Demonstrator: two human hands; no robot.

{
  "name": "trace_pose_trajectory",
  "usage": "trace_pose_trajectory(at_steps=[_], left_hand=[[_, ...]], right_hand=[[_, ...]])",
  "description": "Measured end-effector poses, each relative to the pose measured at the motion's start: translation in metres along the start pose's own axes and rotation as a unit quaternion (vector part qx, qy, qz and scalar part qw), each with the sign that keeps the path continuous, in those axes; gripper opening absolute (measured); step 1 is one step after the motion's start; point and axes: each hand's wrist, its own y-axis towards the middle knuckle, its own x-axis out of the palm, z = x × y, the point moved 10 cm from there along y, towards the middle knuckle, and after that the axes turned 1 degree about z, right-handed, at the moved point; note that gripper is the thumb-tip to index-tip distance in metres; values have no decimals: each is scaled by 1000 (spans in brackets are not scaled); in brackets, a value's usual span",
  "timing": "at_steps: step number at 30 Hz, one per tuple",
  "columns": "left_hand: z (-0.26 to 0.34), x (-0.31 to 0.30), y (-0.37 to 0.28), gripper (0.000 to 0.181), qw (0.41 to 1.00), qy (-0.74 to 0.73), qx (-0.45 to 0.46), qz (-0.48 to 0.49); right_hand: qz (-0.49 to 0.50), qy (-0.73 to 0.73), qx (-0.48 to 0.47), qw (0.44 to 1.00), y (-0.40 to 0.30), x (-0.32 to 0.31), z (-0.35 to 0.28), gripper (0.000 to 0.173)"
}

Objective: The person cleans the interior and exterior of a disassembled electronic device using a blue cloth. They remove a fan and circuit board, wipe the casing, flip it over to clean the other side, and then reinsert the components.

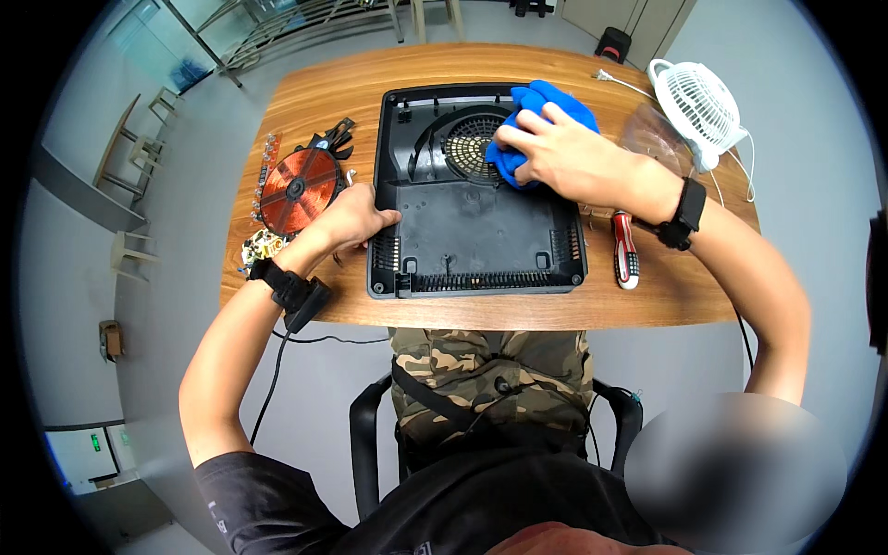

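A black plastic housing [479, 229], apparently the bottom shell of an induction cooker, lies on the wooden table with its inside facing up. My left hand [361, 215] grips its left wall, the thumb over the rim and the other fingers mostly hidden outside. In my right hand [562, 152] is a bunched blue cloth [555, 104], pressed on the right part of the round vent grille [473, 149] and the wall beside it. The cloth covers part of that grille. To the left of the shell sits a copper induction coil [298, 191], near my left wrist.
Behind the coil lies a black fan [338, 139]. A circuit board [262, 246] sits partly behind my left forearm. A red-and-white screwdriver handle [626, 253] rests right of the shell. A white desk fan [697, 104] with a cable stands at the table's right edge [746, 243], beside a clear plastic bag [652, 135].
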Motion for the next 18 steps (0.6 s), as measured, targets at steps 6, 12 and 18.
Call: trace_pose_trajectory(at_steps=[6, 12, 18], left_hand=[[-5, 1, 5, 37, 1000, -5, 21, 14], [-12, 4, 9, 40, 1000, -14, 20, 15], [-8, 2, 4, 41, 1000, -17, -15, 7]], right_hand=[[-34, -70, -33, 996, 11, 30, -18, 21], [-21, -86, -33, 996, 12, 48, -26, 22], [7, -33, -33, 999, 5, 30, -11, 21]])
